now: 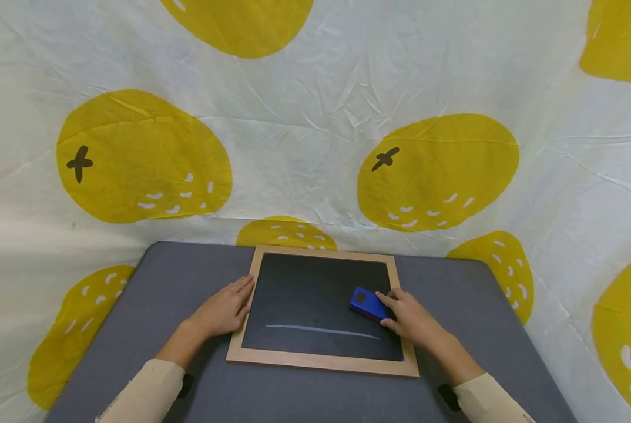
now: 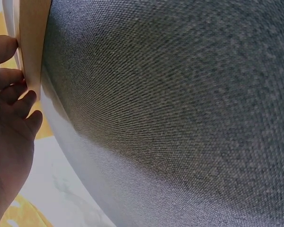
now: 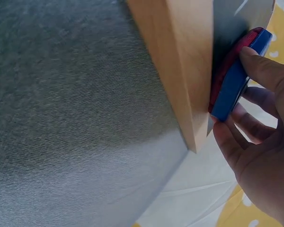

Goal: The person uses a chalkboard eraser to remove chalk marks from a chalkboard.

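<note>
A rectangular chalkboard [image 1: 321, 299] with a pale, smooth wooden frame [image 1: 323, 362] lies flat on the grey surface [image 1: 136, 329], which is covered in a finely woven, slightly nubby cloth with rounded corners. The slate is matt black, and one thin white chalk line [image 1: 323, 331] runs across its lower part, nearly level.

The right hand [image 1: 408, 317] holds a small blue eraser [image 1: 365, 302], a flat oblong block with rounded corners, pressed onto the slate near the right side of the frame, just above the right end of the line. The fingers curl over its top and the thumb hooks its near edge, so the grip is closed round it. In the right wrist view the eraser [image 3: 232, 80] shows a hard blue plastic back and a red pad layer underneath (the pad side faces the slate), with fingertips [image 3: 260, 66] wrapped over it beside the thick wood edge [image 3: 180, 61].

The left hand [image 1: 222, 308] rests flat on the surface, fingers straight and loose, holding nothing, with their tips against the left side of the frame. The left wrist view shows those fingers [image 2: 19, 101] touching the wood.

Behind hangs a creased white sheet [image 1: 305, 135] printed with big yellow rounded fruit shapes.
</note>
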